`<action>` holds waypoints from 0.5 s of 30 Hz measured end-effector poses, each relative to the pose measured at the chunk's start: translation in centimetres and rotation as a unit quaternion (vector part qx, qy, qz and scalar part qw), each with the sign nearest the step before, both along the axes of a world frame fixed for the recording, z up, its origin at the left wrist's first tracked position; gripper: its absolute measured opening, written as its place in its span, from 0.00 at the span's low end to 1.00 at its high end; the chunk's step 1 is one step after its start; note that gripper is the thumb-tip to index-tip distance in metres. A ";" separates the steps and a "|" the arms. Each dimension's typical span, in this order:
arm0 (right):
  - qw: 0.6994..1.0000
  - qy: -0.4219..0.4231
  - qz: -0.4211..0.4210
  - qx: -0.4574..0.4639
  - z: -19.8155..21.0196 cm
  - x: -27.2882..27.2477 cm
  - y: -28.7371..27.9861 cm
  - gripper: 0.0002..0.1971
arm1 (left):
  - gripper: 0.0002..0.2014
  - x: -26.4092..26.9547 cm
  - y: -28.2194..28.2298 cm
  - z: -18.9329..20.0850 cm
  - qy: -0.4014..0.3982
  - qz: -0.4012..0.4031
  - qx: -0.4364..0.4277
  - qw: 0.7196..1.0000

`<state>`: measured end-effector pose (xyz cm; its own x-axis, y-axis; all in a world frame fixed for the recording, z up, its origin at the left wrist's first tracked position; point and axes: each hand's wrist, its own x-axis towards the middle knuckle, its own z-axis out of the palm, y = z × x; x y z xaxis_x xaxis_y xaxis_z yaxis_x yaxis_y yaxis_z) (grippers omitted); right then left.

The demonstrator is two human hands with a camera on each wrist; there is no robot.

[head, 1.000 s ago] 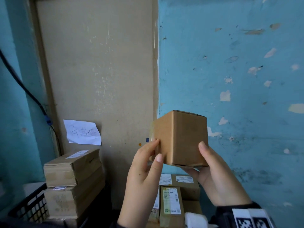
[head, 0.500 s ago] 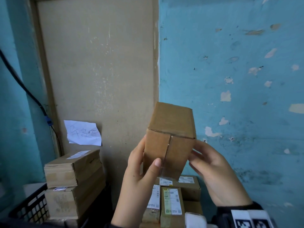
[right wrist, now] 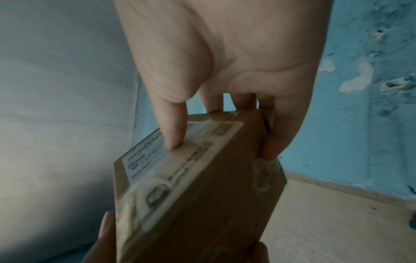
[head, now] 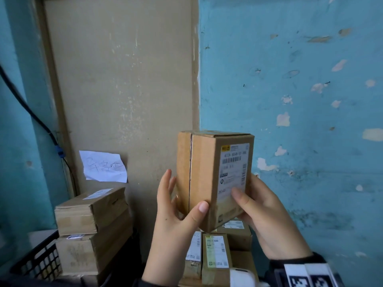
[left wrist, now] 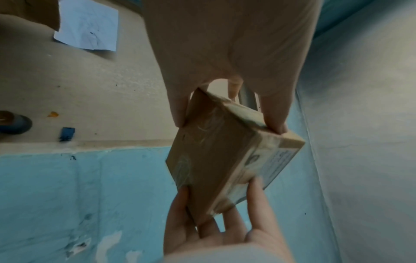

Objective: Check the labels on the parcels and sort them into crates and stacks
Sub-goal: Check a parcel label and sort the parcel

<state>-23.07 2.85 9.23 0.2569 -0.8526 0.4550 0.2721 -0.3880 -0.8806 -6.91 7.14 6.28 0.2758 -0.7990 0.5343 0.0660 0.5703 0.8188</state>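
A small brown cardboard parcel (head: 204, 175) is held upright in the air in front of the wall, its white shipping label (head: 233, 172) turned toward me. My left hand (head: 176, 212) grips its lower left side, thumb on the front edge and fingers behind. My right hand (head: 257, 206) grips its lower right side, thumb pressed on the label. In the left wrist view the parcel (left wrist: 216, 156) sits between both hands. In the right wrist view the thumb (right wrist: 171, 128) lies on the label of the parcel (right wrist: 198, 192).
Two larger cardboard boxes (head: 91, 212) are stacked at the left beside a black crate (head: 39, 264). Several labelled parcels (head: 215, 253) stand below my hands. A handwritten paper note (head: 103, 166) hangs on the beige panel. A black cable (head: 27, 106) runs down the left wall.
Both hands have turned the parcel over: first a plain side faced me, then its taped seam, and now its label side faces me. The parcel stands a little higher and more upright.
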 end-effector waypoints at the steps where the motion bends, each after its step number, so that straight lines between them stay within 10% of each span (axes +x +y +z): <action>1: 1.000 0.005 -0.007 -0.006 -0.1 0.0 0.1 0.21 | 0.43 0.1 -0.1 0.0 0.007 0.006 -0.010 1.000; 6: 0.998 0.034 -0.037 -0.025 -0.6 -0.1 0.1 0.15 | 0.28 0.9 -0.3 -0.3 0.000 0.035 -0.025 0.999; 15: 0.998 -0.008 -0.046 -0.030 -0.8 0.7 0.4 0.24 | 0.39 1.1 0.0 0.2 -0.057 0.023 -0.013 0.998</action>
